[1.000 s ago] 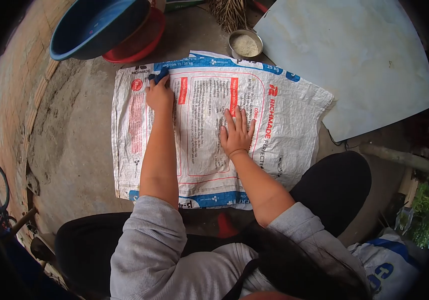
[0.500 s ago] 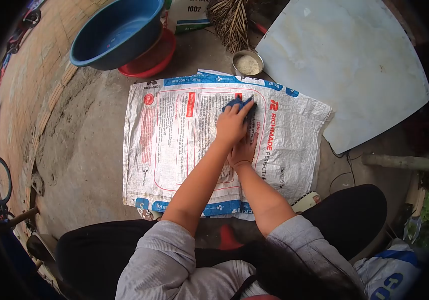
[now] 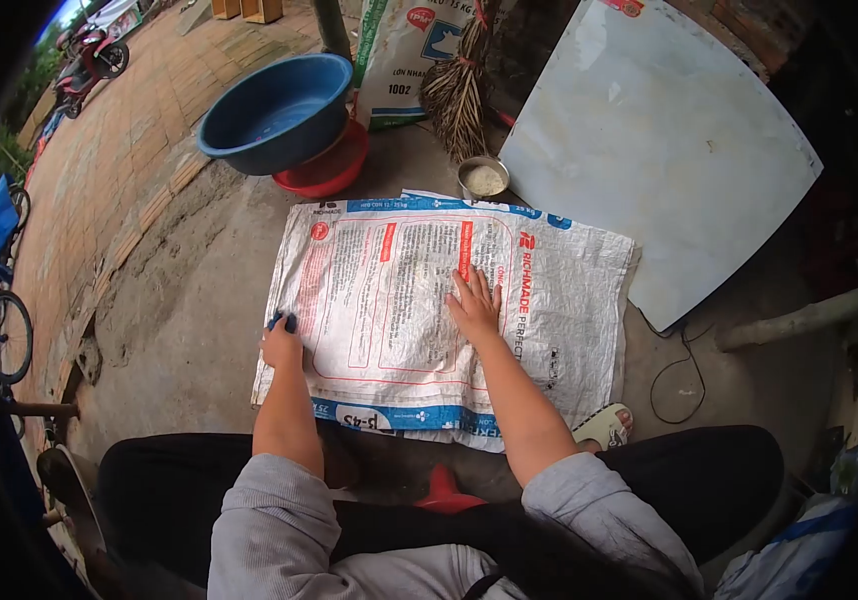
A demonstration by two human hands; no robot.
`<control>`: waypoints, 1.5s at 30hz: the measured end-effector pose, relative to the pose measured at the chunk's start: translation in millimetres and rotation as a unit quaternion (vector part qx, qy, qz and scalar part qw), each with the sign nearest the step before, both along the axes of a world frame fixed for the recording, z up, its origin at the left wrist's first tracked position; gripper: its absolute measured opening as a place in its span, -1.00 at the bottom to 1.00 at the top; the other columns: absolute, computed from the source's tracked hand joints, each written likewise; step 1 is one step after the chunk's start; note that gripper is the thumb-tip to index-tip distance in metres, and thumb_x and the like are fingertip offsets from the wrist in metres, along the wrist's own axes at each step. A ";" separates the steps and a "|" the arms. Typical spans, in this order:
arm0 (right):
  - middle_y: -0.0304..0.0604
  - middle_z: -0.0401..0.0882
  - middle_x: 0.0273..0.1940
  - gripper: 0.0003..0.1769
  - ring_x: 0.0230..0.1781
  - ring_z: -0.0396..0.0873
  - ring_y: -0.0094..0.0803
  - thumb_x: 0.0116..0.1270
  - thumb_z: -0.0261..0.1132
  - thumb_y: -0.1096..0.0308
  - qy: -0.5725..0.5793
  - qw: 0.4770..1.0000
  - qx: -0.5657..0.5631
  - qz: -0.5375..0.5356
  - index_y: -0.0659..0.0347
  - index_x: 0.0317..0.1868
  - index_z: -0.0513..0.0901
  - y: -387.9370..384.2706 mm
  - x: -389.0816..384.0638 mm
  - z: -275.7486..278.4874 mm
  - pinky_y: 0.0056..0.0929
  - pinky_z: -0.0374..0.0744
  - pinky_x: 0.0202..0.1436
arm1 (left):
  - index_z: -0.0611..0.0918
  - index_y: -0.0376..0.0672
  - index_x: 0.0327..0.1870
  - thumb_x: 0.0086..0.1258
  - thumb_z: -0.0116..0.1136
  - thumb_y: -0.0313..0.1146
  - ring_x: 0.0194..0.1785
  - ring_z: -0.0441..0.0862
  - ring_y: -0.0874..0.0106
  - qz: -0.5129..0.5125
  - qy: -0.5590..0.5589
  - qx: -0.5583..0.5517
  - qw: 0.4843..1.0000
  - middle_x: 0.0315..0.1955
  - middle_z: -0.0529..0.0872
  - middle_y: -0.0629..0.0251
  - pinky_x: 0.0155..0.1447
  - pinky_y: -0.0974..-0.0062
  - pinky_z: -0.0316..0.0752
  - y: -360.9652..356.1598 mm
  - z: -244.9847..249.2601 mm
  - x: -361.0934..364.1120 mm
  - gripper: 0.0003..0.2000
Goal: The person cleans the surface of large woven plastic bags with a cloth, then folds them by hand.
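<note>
A white woven sack [image 3: 409,310] with red and blue print lies flat on the concrete ground in front of me. Near its left edge, my left hand [image 3: 281,343] is closed on a dark blue cloth [image 3: 290,323], of which only a small part shows. My right hand [image 3: 475,305] rests palm down on the sack right of its middle, with the fingers spread and nothing held.
Beyond the sack stand a blue basin [image 3: 279,115] on a red basin [image 3: 329,165], a metal bowl of pale grain [image 3: 484,178], a straw broom [image 3: 457,95] and an upright feed sack [image 3: 399,70]. A large pale board [image 3: 659,150] lies at the right.
My left hand has moved with the blue cloth from the right-centre of the sack to its left edge. My right hand now lies uncovered, fingers spread. The view has shifted.
</note>
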State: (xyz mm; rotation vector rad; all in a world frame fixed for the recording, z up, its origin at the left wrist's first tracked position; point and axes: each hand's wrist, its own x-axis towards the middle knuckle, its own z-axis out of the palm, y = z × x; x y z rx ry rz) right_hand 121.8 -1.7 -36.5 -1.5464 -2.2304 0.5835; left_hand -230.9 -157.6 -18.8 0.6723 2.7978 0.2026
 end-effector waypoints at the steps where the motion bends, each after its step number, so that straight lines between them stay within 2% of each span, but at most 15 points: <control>1: -0.17 0.02 0.58 -0.35 0.61 -0.07 -0.26 0.42 0.11 -0.10 -0.003 0.999 -0.037 0.008 -0.17 0.48 0.31 3.4 2.1 6.3 0.08 -0.23 0.59 | 0.56 0.39 0.28 0.38 0.07 -0.27 0.25 0.47 0.07 0.095 0.009 0.018 0.995 0.23 0.52 0.23 0.22 0.09 0.48 -19.6 -4.8 -20.7 -0.56; 4: -0.05 0.02 0.57 -0.33 0.59 -0.04 -0.11 0.39 0.18 -0.08 -0.040 0.998 -0.036 0.020 -0.12 0.46 0.34 5.8 -0.3 14.5 0.17 -0.13 0.56 | 0.38 0.42 0.43 0.42 0.09 -0.02 0.39 0.33 -0.02 0.312 0.027 0.147 0.938 0.40 0.35 0.14 0.34 -0.08 0.34 -58.5 -3.1 -58.9 -0.47; 8: 0.18 0.03 0.52 -0.24 0.51 0.02 0.21 0.30 0.30 -0.12 0.000 0.999 0.041 0.014 0.02 0.41 0.36 -42.5 -56.1 69.1 0.35 0.07 0.45 | 0.15 0.47 0.54 0.42 0.00 0.18 0.54 0.05 -0.17 0.315 0.082 0.124 0.937 0.55 0.07 0.11 0.43 -0.35 0.06 -33.7 26.3 -41.9 -0.34; 10: 0.10 0.04 0.53 -0.08 0.52 0.01 0.21 0.22 0.28 -0.30 0.019 0.979 0.075 0.189 0.00 0.47 0.30 -86.9 -84.4 88.8 0.45 0.05 0.41 | 0.03 0.48 0.57 0.43 -0.11 0.27 0.58 -0.17 -0.26 0.274 -0.021 0.108 0.956 0.60 -0.15 0.09 0.40 -0.53 -0.18 -16.1 -1.5 -42.3 -0.30; 13: -0.04 -0.05 0.58 0.25 0.53 -0.12 0.36 -0.03 0.29 -0.54 -0.145 0.905 0.045 0.399 -0.06 0.57 0.09 -160.8 -107.6 104.0 0.68 -0.08 0.33 | 0.06 0.44 0.57 0.46 -0.15 0.24 0.56 -0.14 -0.29 0.209 -0.078 0.142 0.964 0.58 -0.12 0.00 0.38 -0.54 -0.15 19.6 -12.6 -8.1 -0.34; 16: -0.03 0.02 0.56 0.19 0.54 -0.10 0.32 -0.05 0.47 -0.28 -0.245 0.900 0.048 0.357 0.00 0.54 0.17 -195.1 -105.2 93.8 0.58 -0.07 0.40 | 0.08 0.40 0.57 0.48 -0.13 0.17 0.56 -0.12 -0.30 0.088 -0.126 0.212 0.965 0.57 -0.11 -0.05 0.35 -0.58 -0.14 68.3 14.5 54.8 -0.36; 20: -0.09 0.17 0.51 -0.16 0.50 0.11 0.21 0.15 0.38 0.12 -0.199 0.909 0.119 0.345 0.03 0.46 0.31 -179.6 -93.5 67.9 0.46 0.12 0.39 | 0.17 0.13 0.56 0.50 -0.08 0.03 0.50 0.12 -0.24 -0.038 -0.176 0.386 0.905 0.52 0.12 -0.12 0.47 -0.16 0.07 134.7 36.2 75.6 -0.37; 22: -0.13 0.31 0.45 -0.26 0.45 0.21 0.22 0.18 0.33 0.15 -0.145 0.905 -0.046 0.398 -0.03 0.41 0.39 -153.0 -93.4 81.8 0.48 0.22 0.32 | 0.24 -0.12 0.52 0.50 0.01 -0.13 0.50 0.23 -0.03 -0.071 -0.239 0.541 0.803 0.45 0.26 -0.17 0.48 0.21 0.17 161.1 75.6 78.8 -0.39; 25: 0.12 0.68 -0.11 -0.64 -0.06 0.62 0.11 0.22 0.12 0.20 0.007 0.924 -0.175 0.341 0.10 -0.06 0.69 -90.8 -91.5 108.8 -0.09 0.57 0.04 | 0.28 -0.23 0.49 0.52 0.03 -0.27 0.47 0.31 0.21 -0.072 -0.308 0.655 0.686 0.41 0.36 -0.08 0.45 0.40 0.21 169.5 174.3 90.5 -0.44; 28: 0.14 0.68 -0.12 -0.63 -0.09 0.65 -0.01 0.26 0.06 0.34 0.187 0.954 -0.088 0.217 0.29 0.02 0.59 -30.4 -64.7 124.7 -0.20 0.55 0.04 | 0.39 -0.23 0.43 0.54 0.00 -0.30 0.31 0.51 0.32 -0.094 -0.359 0.691 0.620 0.31 0.51 0.02 0.35 0.46 0.33 141.1 273.0 93.5 -0.53; 32: 0.00 0.65 -0.04 -0.47 -0.11 0.63 -0.28 0.53 0.07 -0.01 0.333 0.919 -0.203 -0.056 0.33 0.12 0.57 32.1 2.8 233.5 -0.30 0.57 -0.03 | 0.58 -0.23 0.22 0.55 -0.08 -0.32 -0.10 0.74 0.38 -0.187 -0.307 0.770 0.527 -0.02 0.74 0.08 0.02 0.47 0.56 105.2 358.5 98.3 -0.66; 35: 0.01 0.64 -0.01 -0.44 -0.09 0.65 -0.24 0.52 0.11 -0.03 0.499 0.843 -0.166 -0.117 0.33 0.19 0.51 85.2 65.8 273.5 -0.28 0.61 0.00 | 0.64 -0.23 0.13 0.55 -0.11 -0.32 -0.24 0.75 0.41 -0.157 -0.162 0.791 0.569 -0.18 0.79 0.10 -0.09 0.52 0.57 80.1 377.4 93.9 -0.68; 38: 0.03 0.59 0.15 -0.41 0.16 0.55 -0.20 0.52 0.08 0.02 0.468 0.865 -0.049 -0.175 0.37 0.28 0.48 107.0 123.7 337.9 -0.29 0.47 0.23 | 0.64 -0.21 0.12 0.54 -0.05 -0.28 -0.23 0.71 0.47 -0.132 -0.226 0.801 0.539 -0.17 0.77 0.15 -0.11 0.52 0.55 89.1 352.3 73.9 -0.69; 42: 0.08 0.56 0.21 -0.36 0.27 0.49 -0.13 0.50 0.05 -0.01 0.297 0.905 0.160 -0.257 0.40 0.29 0.48 120.3 182.6 398.1 -0.34 0.35 0.36 | 0.59 -0.30 0.20 0.46 0.17 -0.16 -0.09 0.68 0.45 -0.136 -0.307 0.549 0.765 -0.11 0.74 0.16 -0.03 0.53 0.53 151.5 224.9 56.4 -0.57; 45: 0.07 0.56 0.20 -0.37 0.25 0.50 -0.16 0.50 0.05 -0.02 0.274 0.897 0.224 -0.264 0.39 0.27 0.51 135.6 224.2 417.2 -0.37 0.37 0.33 | 0.44 -0.38 0.34 0.18 0.31 0.22 0.44 0.38 0.09 -0.197 -0.231 0.255 0.918 0.33 0.45 -0.14 0.43 0.27 0.30 156.7 90.4 62.5 -0.12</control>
